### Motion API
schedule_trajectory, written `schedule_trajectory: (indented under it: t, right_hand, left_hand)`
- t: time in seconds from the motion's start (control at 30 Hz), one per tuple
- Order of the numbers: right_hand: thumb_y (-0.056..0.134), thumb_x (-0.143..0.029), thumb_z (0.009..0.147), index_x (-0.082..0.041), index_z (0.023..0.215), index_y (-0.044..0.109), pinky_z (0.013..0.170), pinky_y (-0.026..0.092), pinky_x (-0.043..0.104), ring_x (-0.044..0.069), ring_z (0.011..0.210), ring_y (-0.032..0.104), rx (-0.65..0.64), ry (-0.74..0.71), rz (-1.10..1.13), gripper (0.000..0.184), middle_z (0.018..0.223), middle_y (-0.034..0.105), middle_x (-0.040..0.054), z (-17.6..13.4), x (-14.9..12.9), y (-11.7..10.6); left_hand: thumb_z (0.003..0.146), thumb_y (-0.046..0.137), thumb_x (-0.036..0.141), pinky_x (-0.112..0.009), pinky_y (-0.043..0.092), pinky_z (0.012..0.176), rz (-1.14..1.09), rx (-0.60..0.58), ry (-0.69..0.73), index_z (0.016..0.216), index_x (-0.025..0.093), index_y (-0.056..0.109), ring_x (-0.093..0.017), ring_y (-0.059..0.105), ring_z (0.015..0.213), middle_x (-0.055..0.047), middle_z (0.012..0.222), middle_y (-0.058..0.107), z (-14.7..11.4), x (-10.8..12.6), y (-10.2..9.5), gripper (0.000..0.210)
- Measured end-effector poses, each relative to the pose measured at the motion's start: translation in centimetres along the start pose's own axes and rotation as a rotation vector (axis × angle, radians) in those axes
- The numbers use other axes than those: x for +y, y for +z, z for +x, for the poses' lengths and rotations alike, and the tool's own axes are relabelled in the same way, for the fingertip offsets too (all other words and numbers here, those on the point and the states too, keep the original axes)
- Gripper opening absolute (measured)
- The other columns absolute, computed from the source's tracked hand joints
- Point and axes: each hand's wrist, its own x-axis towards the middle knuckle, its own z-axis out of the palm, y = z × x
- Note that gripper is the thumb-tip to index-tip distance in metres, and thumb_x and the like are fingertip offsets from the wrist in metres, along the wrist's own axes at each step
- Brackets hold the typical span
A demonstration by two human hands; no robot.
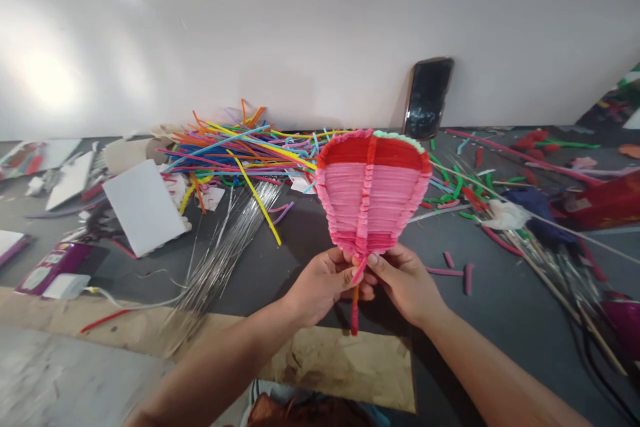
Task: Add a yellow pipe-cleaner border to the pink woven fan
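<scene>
A fan-shaped piece wound from pipe cleaners (345,197) stands upright above the table in front of me. Its body is pink with a red band near the top, a ribbed spine down the middle, and an edge partly pink, partly mint green. My left hand (327,283) pinches its narrow base from the left. From the right, my right hand (400,280) grips the same base, thumb in front. Between the thumbs a short pink pipe cleaner end (359,271) sticks out. Below hangs an orange and red stem (355,313). Some fingers are hidden behind the piece.
Loose coloured pipe cleaners (240,147) lie heaped at the back, beside a fan of thin wires (225,247). A phone (429,99) leans on the white wall. A white card (145,208) and purple box (55,267) lie left; more wires (560,280) lie right.
</scene>
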Motion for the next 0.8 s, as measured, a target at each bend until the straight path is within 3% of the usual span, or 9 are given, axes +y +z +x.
schedule_trajectory:
  t: [0.13,0.27,0.4,0.5,0.63,0.73,0.8]
  right_hand:
    - [0.074,-0.034,0.074,-0.020,0.079,0.067,0.056,0.047,0.025,0.010,0.059,0.050,0.036,-0.055,-0.083,0.016,0.067,0.060,-0.0014,0.2,-0.4,0.1]
    - [0.074,-0.039,0.071,-0.020,0.073,0.066,0.054,0.043,0.024,0.010,0.057,0.047,0.062,-0.049,-0.194,0.020,0.067,0.060,-0.0016,0.2,-1.0,0.7]
    - [0.071,-0.047,0.072,-0.018,0.073,0.063,0.048,0.037,0.022,0.009,0.050,0.045,0.092,0.007,-0.365,0.030,0.062,0.057,-0.0023,0.3,-1.6,0.2]
    - [0.064,-0.049,0.077,-0.017,0.077,0.062,0.047,0.036,0.022,0.008,0.046,0.045,0.036,0.070,-0.492,0.032,0.054,0.051,-0.0046,0.3,-2.2,-0.8]
    - [0.057,-0.044,0.083,-0.018,0.078,0.061,0.049,0.040,0.023,0.010,0.050,0.049,-0.077,0.095,-0.673,0.027,0.059,0.055,-0.0037,0.1,-3.0,-1.5]
    - [0.056,-0.035,0.085,-0.021,0.077,0.064,0.054,0.042,0.024,0.012,0.056,0.055,-0.127,0.008,-0.897,0.018,0.066,0.062,-0.0022,-0.3,-3.4,-1.5]
    - [0.057,-0.030,0.083,-0.022,0.076,0.066,0.058,0.043,0.026,0.014,0.060,0.057,-0.085,-0.105,-1.044,0.014,0.068,0.066,-0.0011,-0.4,-3.6,-1.6]
  left_hand:
    - [0.065,0.081,0.021,-0.030,0.049,0.083,0.037,-0.024,0.183,0.097,0.015,0.065,-0.016,0.064,0.084,-0.004,0.090,0.070,-0.1,0.7,0.2,0.036]
    - [0.068,0.074,0.014,-0.030,0.048,0.085,-0.001,0.000,0.175,0.088,0.013,0.069,-0.015,0.064,0.081,-0.005,0.083,0.070,0.0,0.9,0.2,0.020]
    - [0.057,0.062,-0.001,-0.032,0.049,0.084,-0.045,-0.014,0.077,0.089,0.014,0.069,-0.017,0.065,0.083,-0.007,0.091,0.071,0.4,1.0,-0.4,0.036]
    - [0.058,0.059,0.007,-0.036,0.050,0.084,-0.124,-0.057,-0.036,0.093,0.013,0.068,-0.020,0.066,0.086,-0.010,0.094,0.071,0.7,1.5,-0.9,0.036]
    - [0.081,0.057,0.034,-0.034,0.054,0.073,-0.124,0.061,-0.171,0.089,0.011,0.067,-0.019,0.066,0.075,-0.010,0.085,0.070,0.8,2.0,-1.0,0.026]
    - [0.078,0.067,0.035,-0.029,0.055,0.063,-0.046,0.109,-0.151,0.085,0.011,0.066,-0.015,0.064,0.063,-0.007,0.075,0.069,0.7,1.9,-0.8,0.025]
    - [0.073,0.074,0.035,-0.028,0.055,0.061,-0.013,0.094,-0.111,0.083,0.011,0.067,-0.014,0.064,0.062,-0.006,0.071,0.068,0.6,1.8,-0.8,0.028]
